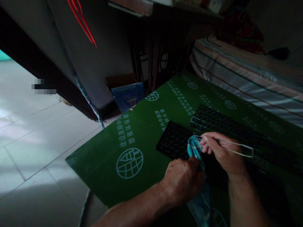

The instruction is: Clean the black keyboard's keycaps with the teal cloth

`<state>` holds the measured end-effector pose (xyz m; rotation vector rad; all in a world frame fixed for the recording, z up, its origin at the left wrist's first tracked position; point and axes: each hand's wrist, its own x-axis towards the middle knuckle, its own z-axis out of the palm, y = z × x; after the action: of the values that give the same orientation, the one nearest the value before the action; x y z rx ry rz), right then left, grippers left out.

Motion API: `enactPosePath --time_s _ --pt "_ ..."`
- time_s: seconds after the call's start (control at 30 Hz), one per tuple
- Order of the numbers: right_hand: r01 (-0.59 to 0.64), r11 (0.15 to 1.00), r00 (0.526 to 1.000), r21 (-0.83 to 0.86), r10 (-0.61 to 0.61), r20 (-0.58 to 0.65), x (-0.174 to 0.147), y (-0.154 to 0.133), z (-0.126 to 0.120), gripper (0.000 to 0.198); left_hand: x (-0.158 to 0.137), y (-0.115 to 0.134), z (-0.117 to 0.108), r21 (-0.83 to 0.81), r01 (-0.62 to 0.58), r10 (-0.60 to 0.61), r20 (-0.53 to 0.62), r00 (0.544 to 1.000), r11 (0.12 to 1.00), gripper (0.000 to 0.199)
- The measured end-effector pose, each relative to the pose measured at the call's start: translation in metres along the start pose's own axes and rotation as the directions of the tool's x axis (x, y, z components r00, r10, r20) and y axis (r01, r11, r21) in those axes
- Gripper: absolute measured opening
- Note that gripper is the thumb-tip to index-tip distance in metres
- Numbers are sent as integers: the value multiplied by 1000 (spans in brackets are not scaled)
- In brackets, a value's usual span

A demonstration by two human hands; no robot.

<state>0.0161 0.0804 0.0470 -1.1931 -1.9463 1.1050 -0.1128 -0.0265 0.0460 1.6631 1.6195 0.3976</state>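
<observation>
My left hand (181, 178) is closed round a blue-green cloth (195, 148) with pale stripes, its loose end hanging below the fist. In my right hand (220, 151), the fingers pinch a wire keycap puller (243, 149). One bent wire end sticks out to the right, and the thin other end meets the upper edge of the cloth. Beneath both hands lies a black keyboard (172, 138), its left part showing rows of small round dots. Dark keycaps (213, 118) appear to lie in rows behind it. Shadow hides the keyboard's right part.
A green printed board (146, 132) bears the keyboard and keycaps. Behind it stand a dark wooden table (142, 8) and a blue box (129, 96). A striped bed cover (236, 72) is at the right. A red cord (82, 22) hangs at upper left, above a tiled floor (30, 145).
</observation>
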Motion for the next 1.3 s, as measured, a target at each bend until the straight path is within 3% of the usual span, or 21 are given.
enactPosePath --time_s 0.2,0.63,0.8,1.0,1.3 --pt "-8 996 996 -86 15 83 1 8 4 22 1 1 -1 16 15 -16 20 1000 1000 18" --pt "31 997 999 -72 -29 26 2 7 9 23 1 2 -2 -1 10 -10 31 999 1000 18" --pt "10 997 998 -82 -4 69 2 9 13 23 1 2 -1 -4 14 -14 16 1000 1000 19" --pt "43 986 999 -164 -39 28 4 9 17 21 2 2 -2 -14 5 -5 40 999 1000 18" --pt "30 993 996 -114 -21 84 3 9 14 23 2 1 -1 -5 -5 5 20 1000 1000 19"
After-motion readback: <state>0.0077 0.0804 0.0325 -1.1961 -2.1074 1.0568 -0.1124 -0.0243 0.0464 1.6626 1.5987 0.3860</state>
